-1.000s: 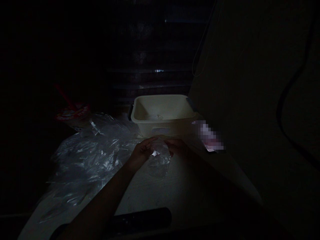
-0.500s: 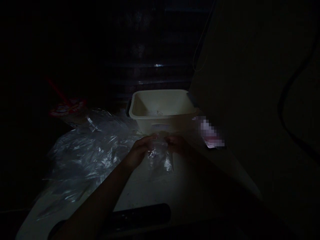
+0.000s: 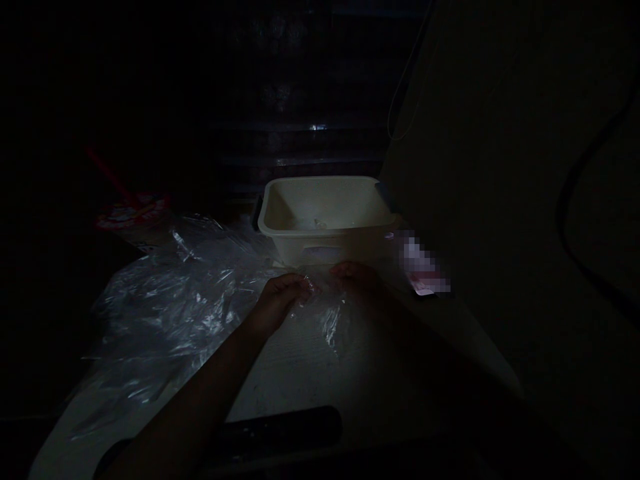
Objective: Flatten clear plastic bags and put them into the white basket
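Between both hands hangs a clear plastic bag (image 3: 330, 320), crinkled and catching the light, over the pale tabletop. My left hand (image 3: 283, 300) pinches its upper left part between thumb and fingers. On the other side, my right hand (image 3: 357, 280) grips the upper right part, its fingers dim in shadow. Just behind the hands stands a cream plastic tub (image 3: 325, 233) with dark handles; something small and clear lies on its bottom. A large heap of clear plastic bags (image 3: 185, 307) spreads to the left, beside my left forearm.
At the back left stands a cup with a red patterned lid (image 3: 133, 208) and a red straw. A pinkish item, partly pixelated (image 3: 424, 270), lies right of the tub. A dark oblong slot or bar (image 3: 285, 430) sits at the table's near edge (image 3: 380, 400). The room is very dark.
My hands have drawn slightly apart, with the bag spread between them and its shape shifted. The view has moved slightly; the tub and the heap stay in place.
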{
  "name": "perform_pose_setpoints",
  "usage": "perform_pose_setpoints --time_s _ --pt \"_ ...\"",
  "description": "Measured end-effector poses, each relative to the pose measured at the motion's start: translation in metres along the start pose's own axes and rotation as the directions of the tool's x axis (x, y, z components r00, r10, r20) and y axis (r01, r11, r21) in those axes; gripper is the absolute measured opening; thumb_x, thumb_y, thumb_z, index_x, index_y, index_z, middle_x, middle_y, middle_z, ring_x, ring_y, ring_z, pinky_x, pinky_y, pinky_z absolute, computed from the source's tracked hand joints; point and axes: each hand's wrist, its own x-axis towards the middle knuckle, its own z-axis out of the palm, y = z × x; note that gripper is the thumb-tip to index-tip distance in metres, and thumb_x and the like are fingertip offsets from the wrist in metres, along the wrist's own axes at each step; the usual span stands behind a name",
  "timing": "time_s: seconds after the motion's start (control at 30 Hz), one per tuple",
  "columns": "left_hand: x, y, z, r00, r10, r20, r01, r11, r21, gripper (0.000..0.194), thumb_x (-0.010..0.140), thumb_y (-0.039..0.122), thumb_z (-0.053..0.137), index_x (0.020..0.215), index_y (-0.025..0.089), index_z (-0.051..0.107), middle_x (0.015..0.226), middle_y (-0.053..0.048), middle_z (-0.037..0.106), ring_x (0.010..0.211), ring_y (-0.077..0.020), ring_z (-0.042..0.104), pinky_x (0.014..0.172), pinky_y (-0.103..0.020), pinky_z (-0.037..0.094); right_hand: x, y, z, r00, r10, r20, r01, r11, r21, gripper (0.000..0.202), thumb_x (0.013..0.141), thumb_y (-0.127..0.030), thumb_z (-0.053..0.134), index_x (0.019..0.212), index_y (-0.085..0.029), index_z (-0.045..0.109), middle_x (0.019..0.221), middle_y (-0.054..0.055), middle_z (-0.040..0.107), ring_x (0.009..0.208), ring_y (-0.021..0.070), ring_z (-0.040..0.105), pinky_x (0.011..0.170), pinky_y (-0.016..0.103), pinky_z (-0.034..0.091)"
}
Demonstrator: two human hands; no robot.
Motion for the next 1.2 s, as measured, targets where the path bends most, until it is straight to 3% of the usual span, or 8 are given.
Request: perform_pose_setpoints --time_s 0.3,0.53,0.73,0.87,0.97,1.1,1.2 --pt "0.003 -0.001 -0.002 0.999 0.049 -0.001 -0.049 0.998 -0.026 0.012 0.062 0.026 0.059 0.059 0.014 0.058 0.050 0.003 0.054 0.044 -0.0062 0.045 0.045 -0.018 0.033 0.006 0.006 -0.006 0.997 -0.010 -0.072 0.008 1.000 -0.024 0.024 0.057 -0.024 0.050 0.080 -0.017 0.057 0.064 0.000 0.057 0.055 0.0104 0.050 0.048 0.021 0.037" --pt "0.002 -0.001 0.000 0.998 0.038 -0.046 -0.040 0.998 -0.045 0.011 0.058 0.023 0.064 0.064 0.015 0.059 0.050 0.005 0.051 0.043 -0.0047 0.043 0.043 -0.017 0.031 0.003 0.001 -0.005 0.999 0.013 0.031 -0.017 0.992 0.129 0.037 0.057 -0.032 0.052 0.091 -0.017 0.052 0.083 0.004 0.059 0.059 0.0101 0.052 0.048 0.020 0.037" --pt "0.001 0.000 -0.001 0.997 0.012 -0.081 -0.019 0.995 -0.095 0.022 0.054 0.018 0.061 0.076 0.017 0.061 0.050 0.005 0.053 0.043 -0.0067 0.046 0.045 -0.018 0.035 -0.005 -0.010 -0.002 0.988 0.071 0.136 -0.085 0.991 0.102 0.029 0.057 -0.030 0.054 0.082 -0.016 0.056 0.074 0.002 0.060 0.063 0.0121 0.054 0.054 0.022 0.039" --pt "-0.001 0.003 -0.001 0.995 -0.014 -0.096 0.003 0.994 -0.112 0.029 0.052 0.012 0.058 0.080 0.017 0.061 0.051 0.005 0.053 0.046 -0.0075 0.048 0.051 -0.021 0.038 -0.009 -0.015 -0.002 0.949 0.121 0.292 -0.167 0.976 0.138 0.038 0.055 -0.031 0.055 0.089 -0.013 0.055 0.070 0.001 0.058 0.056 0.0102 0.051 0.047 0.020 0.035" --pt "-0.002 0.005 0.000 0.996 -0.027 -0.089 0.017 0.993 -0.113 0.030 0.051 0.011 0.058 0.080 0.016 0.062 0.053 0.004 0.055 0.046 -0.0081 0.049 0.050 -0.021 0.038 -0.010 -0.015 -0.003 0.922 0.120 0.368 -0.177 0.976 0.127 0.034 0.055 -0.032 0.054 0.083 -0.013 0.057 0.061 -0.002 0.055 0.051 0.0083 0.048 0.045 0.019 0.033" --pt "-0.002 0.007 0.000 0.997 -0.016 -0.074 0.007 0.994 -0.112 0.030 0.054 0.016 0.061 0.085 0.017 0.061 0.047 0.006 0.053 0.041 -0.0066 0.046 0.043 -0.017 0.035 -0.008 -0.012 -0.003 0.943 0.114 0.313 -0.123 0.992 0.010 0.021 0.053 -0.029 0.055 0.064 -0.013 0.059 0.047 -0.005 0.046 0.043 0.0057 0.040 0.042 0.018 0.029" --pt "-0.003 0.006 0.001 0.998 0.025 -0.050 -0.031 0.993 -0.118 0.030 0.061 0.029 0.061 0.087 0.016 0.060 0.064 0.000 0.061 0.057 -0.0110 0.055 0.052 -0.020 0.040 -0.008 -0.010 -0.003 0.969 0.106 0.222 -0.103 0.994 -0.025 0.016 0.055 -0.029 0.055 0.058 -0.013 0.057 0.044 -0.005 0.043 0.041 0.0056 0.038 0.040 0.018 0.028"
